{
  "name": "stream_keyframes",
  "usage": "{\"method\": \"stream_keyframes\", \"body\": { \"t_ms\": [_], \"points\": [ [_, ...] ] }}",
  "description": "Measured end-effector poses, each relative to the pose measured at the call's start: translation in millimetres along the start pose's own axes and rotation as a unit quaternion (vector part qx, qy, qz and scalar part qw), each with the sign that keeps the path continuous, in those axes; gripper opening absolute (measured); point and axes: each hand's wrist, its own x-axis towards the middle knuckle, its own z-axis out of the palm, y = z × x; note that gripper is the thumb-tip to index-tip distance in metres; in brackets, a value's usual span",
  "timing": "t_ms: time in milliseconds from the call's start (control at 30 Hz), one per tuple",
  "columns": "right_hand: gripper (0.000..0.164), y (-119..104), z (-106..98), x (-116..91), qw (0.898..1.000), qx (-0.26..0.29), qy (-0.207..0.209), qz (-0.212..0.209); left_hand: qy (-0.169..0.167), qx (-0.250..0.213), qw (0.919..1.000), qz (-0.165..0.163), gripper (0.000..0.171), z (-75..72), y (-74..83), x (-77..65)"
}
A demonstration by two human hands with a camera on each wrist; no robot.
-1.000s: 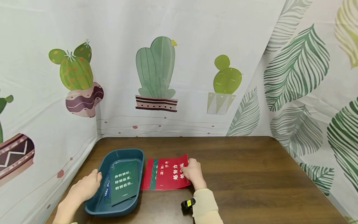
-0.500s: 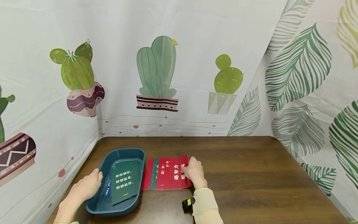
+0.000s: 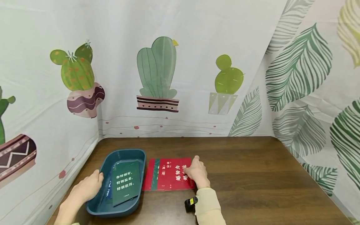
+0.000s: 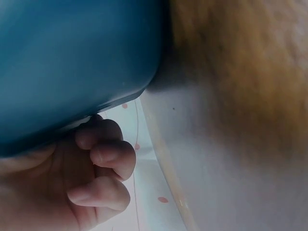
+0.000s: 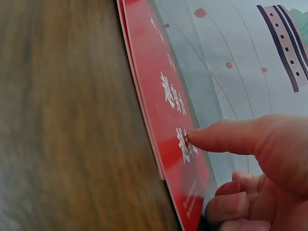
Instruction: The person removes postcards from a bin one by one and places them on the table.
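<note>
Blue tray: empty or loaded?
Loaded: in the blue tray lies a green card with white lettering; a blue piece shows past its left edge.

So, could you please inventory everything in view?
Rounded rectangular tray: one, blue, table's left
Rectangular top card: one, green, in tray
Partly covered card: one, blue, beneath green card
Overlapping rectangular cards: at least two, mainly red, right of tray
Wood-grain table: one, brown, beneath tray
Printed cloth backdrop: count unclear, white, behind table
Boxy device: one, black, right wrist
Fabric sleeves: two, cream, on forearms
Left hand: one, gripping tray's rim
Right hand: one, thumb on red cards
</note>
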Motion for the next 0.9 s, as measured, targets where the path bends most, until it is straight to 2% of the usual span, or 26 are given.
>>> {"method": "stream_keyframes", "body": {
  "t_ms": [133, 233, 367, 433, 633, 900],
  "points": [
    [0.071, 0, 1, -1, 1.0, 0.002, 0.001, -0.013, 0.0, -0.002, 1.0, 0.001, 0.046, 0.5, -0.2, -1.2],
    [0.065, 2, 3, -2, 1.0, -0.006, 0.004, -0.028, 0.0, -0.003, 1.0, 0.005, 0.046, 1.5, -1.2, -2.4],
    [0.03, 5, 3, -2, 0.998, -0.004, 0.014, -0.053, 0.0, -0.002, 1.0, 0.007, 0.047, 2.9, -2.7, -2.8],
    [0.019, 7, 2, -1, 0.998, 0.007, 0.025, -0.063, 0.003, -0.001, 1.0, 0.008, 0.046, 2.8, -2.9, -2.3],
    [0.022, 8, -4, 1, 0.994, 0.043, 0.055, -0.087, -0.001, -0.001, 0.9999, 0.012, 0.047, 2.2, -4.5, -0.1],
    [0.011, -8, -5, -5, 0.98, 0.079, 0.06, -0.171, -0.004, -0.004, 1.0, 0.007, 0.048, 0.4, -5.4, -0.3]
  ]
}}
